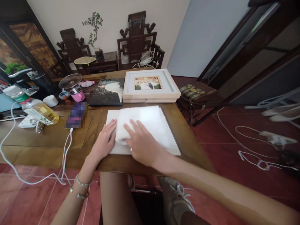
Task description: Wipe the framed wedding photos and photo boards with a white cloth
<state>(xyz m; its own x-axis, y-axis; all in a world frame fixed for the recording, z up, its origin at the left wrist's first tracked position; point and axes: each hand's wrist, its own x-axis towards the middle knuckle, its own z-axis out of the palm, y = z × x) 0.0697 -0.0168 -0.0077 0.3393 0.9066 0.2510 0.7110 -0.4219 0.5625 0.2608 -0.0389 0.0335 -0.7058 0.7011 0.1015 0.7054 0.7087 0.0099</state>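
Observation:
A white panel with a glossy surface lies flat near the front edge of the wooden table. On its left and middle part rests a folded, fluffy white cloth. My right hand lies on top of the cloth, fingers spread and pressed down on it. My left hand is open and flat at the panel's left edge, its fingertips just left of the cloth. Glare on the panel hides where the cloth's right side ends.
Behind the panel are a framed photo box and a dark photo album. To the left are a phone on a white cable, a bottle of yellow liquid and a pink cup. A plaid bag sits on the right.

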